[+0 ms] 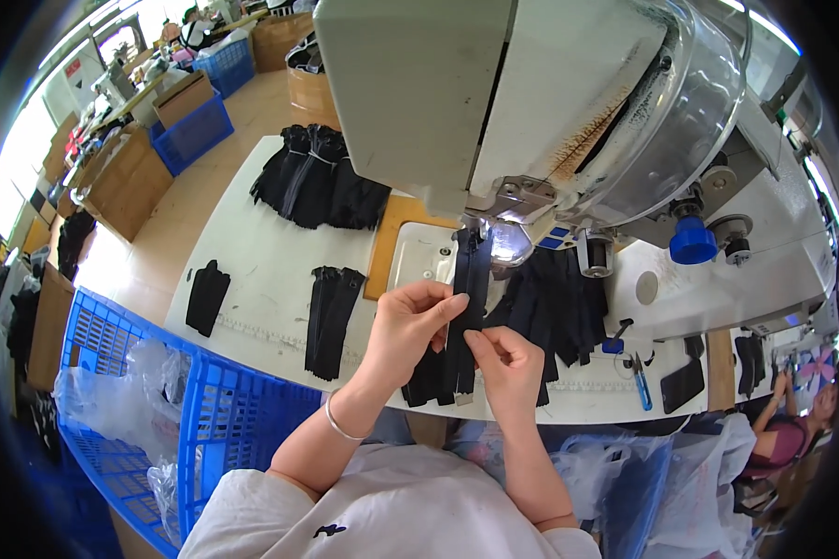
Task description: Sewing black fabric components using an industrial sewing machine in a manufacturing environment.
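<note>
A long black zipper (475,275) runs from under the lit head of a white machine (410,84) down toward my body. My left hand (410,326) pinches its left edge between thumb and fingers, just below the machine's work point. Lower down, my right hand (511,368) is closed on the right edge of the same strip. More black zippers (555,312) lie in a loose heap to the right. Another pile (331,321) rests on the white table left of my left hand. What sits directly under the machine head is partly hidden.
A large tied bundle of black zippers (317,177) lies at the table's far left, with a small black stack (209,298) nearer. Blue-handled snips (641,384) and a dark phone-like slab (683,386) lie at right. A blue crate (242,419) stands left; a person (792,429) sits far right.
</note>
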`<state>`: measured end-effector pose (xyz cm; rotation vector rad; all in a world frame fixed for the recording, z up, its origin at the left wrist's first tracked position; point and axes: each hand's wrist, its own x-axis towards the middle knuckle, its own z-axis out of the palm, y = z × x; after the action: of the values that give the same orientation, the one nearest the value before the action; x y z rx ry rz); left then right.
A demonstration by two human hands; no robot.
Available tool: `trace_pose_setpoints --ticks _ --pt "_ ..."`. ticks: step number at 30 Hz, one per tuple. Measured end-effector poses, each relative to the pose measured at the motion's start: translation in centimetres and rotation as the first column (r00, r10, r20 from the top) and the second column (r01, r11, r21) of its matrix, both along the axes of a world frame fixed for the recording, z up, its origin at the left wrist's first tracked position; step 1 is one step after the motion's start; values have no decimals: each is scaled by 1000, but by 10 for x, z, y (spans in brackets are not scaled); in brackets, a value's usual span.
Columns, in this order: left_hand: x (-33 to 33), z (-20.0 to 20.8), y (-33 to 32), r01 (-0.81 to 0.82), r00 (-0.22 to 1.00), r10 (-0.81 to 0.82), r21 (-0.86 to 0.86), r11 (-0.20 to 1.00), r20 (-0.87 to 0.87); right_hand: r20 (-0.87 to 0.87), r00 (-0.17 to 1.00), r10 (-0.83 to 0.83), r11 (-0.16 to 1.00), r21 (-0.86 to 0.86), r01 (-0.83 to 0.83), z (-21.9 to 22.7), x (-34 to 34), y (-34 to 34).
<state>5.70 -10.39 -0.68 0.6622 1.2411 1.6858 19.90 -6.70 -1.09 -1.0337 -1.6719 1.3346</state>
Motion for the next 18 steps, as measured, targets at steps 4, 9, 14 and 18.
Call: trace_pose_setpoints --ticks 4,9,14,18 --pt "1 -1 1 17 999 -17 -6 1000 35 -31 999 -9 996 93 11 -2 -1 -2" --pt "-3 7 8 13 996 -14 15 1000 84 -41 999 -10 992 125 15 8 -10 5" --pt "-14 16 27 11 999 -11 16 1000 50 -67 997 -30 985 168 41 17 -23 21" --pt "-24 24 47 -21 1000 20 37 999 17 -91 994 -55 973 217 74 24 -35 39"
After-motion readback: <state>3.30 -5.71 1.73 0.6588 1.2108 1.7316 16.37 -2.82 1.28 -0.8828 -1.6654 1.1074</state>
